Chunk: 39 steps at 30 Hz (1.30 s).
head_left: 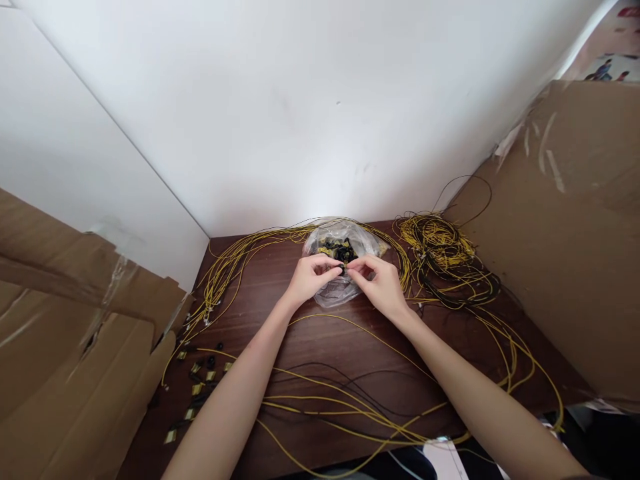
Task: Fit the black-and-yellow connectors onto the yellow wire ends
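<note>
L hand (314, 275) & R hand (379, 283) are pinching blk part (343, 269) at bag (331, 295), nr tabletop (273, 287) far edge; prob. light, stiff, it's likely offering best hold at ends.

- The left forearm (237, 400), bare, enters from 7 o'clock and runs towards 1 o'clock.
- The left wrist (289, 303) bends slightly, turning the left hand (314, 275) towards 2 o'clock, back of the hand uppermost.
- The left thumb (327, 275) and left index finger (324, 260) meet in a pinch, their tips directed at 3 o'clock, with a small gap behind the tips.
- The right forearm (473, 390), also bare, enters from 4 o'clock and runs towards 10 o'clock.
- The right wrist (403, 316) carries the right hand (383, 283) along nearly the same line.
- The right thumb (359, 280) and right index finger (361, 260) pinch too, directed at 9 o'clock.
- Both hands' fingertips face each other, just beside one another.
</note>
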Motion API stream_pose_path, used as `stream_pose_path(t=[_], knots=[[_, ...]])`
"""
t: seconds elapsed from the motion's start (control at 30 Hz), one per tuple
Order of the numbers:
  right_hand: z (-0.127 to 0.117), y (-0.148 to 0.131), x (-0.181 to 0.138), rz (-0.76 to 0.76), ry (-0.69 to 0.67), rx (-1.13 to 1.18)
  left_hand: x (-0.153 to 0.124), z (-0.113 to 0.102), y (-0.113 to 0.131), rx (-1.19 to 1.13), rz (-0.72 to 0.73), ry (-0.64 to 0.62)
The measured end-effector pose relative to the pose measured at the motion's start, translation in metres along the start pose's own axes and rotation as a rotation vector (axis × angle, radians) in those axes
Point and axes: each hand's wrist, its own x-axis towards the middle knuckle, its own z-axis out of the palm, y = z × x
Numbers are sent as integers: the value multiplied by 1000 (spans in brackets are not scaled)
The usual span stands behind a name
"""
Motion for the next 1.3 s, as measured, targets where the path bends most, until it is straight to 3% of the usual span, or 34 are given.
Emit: stream_pose_path(t=[0.4,1.3], knots=[[3,-2,-3,9,-17,51,-1,-1,4,8,34,-68],[-3,-2,-2,-93,13,-48,-2,-1,2,-25,-7,-29]])
